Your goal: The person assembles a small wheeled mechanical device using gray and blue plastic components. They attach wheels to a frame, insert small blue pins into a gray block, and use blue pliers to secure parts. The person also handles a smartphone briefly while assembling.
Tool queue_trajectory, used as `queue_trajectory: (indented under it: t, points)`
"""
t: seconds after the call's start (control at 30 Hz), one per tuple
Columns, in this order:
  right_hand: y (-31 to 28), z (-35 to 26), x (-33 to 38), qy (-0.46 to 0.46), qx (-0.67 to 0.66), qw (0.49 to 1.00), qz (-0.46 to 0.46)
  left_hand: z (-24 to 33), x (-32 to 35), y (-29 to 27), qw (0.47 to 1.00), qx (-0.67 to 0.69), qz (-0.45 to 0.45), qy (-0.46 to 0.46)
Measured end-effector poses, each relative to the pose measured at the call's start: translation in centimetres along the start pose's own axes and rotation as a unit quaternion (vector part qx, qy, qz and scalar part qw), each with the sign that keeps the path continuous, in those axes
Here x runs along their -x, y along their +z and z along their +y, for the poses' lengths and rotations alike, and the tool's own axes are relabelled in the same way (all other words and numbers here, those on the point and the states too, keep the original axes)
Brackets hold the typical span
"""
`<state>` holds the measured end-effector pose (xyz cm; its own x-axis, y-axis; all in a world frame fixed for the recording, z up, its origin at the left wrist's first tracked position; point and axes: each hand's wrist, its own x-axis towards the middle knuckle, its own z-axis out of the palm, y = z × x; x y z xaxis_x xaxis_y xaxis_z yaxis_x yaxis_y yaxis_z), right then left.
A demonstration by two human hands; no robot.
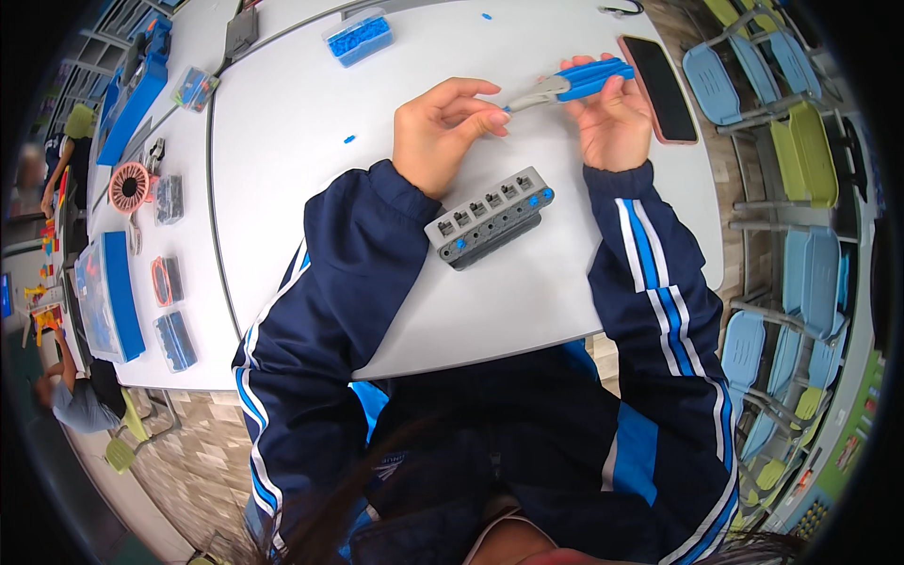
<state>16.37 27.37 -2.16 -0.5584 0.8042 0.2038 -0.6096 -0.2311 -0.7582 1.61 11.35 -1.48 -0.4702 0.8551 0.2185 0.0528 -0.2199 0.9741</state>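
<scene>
My right hand point(614, 127) is closed around the blue handles of a plier-like tool point(595, 79) with grey jaws, held above the table. At the jaw tips sits a small blue peg point(508, 109). The fingers of my left hand point(443, 132) are pinched together at that peg. Below my hands, a long grey building-block assembly point(490, 215) lies on the table at a slant. A row of square openings runs along its lighter top, and several blue pegs fill some round holes in its darker side.
A clear box of blue pegs point(359, 41) stands at the far side. One loose blue peg point(349, 139) lies left of my left hand. A phone point(659, 89) rests by the right edge. Leftward are a small fan point(130, 187) and a large blue-edged bin point(111, 298). Chairs point(805, 155) line the right.
</scene>
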Motion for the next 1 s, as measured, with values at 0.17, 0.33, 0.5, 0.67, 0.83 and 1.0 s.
queue_trajectory:
  t: [0.17,0.33,0.5,0.67,0.83,1.0]
  points:
    - [3.1,-5.5,0.2,-0.06,0.006,0.987,-0.15,1.9,3.4,-3.6,0.993,0.022,-0.109,-0.026]
    - [8.9,-9.6,2.4,-0.043,0.109,0.925,-0.36,2.3,8.1,-4.2,0.981,0.059,-0.166,0.079]
    - [13.1,-8.9,3.8,-0.03,0.253,0.849,-0.462,4.2,10.1,-2.3,0.98,-0.128,-0.152,0.029]
    - [13.7,-8.2,4.3,-0.027,0.31,0.838,-0.449,3.2,10.0,-1.9,0.977,-0.154,-0.131,0.067]
    - [13.9,-7.6,4.5,-0.039,0.331,0.827,-0.454,2.6,10.2,-2.0,0.975,-0.171,-0.117,0.085]
    - [14.1,-7.7,4.6,-0.031,0.342,0.827,-0.445,2.5,10.2,-1.9,0.977,-0.165,-0.111,0.082]
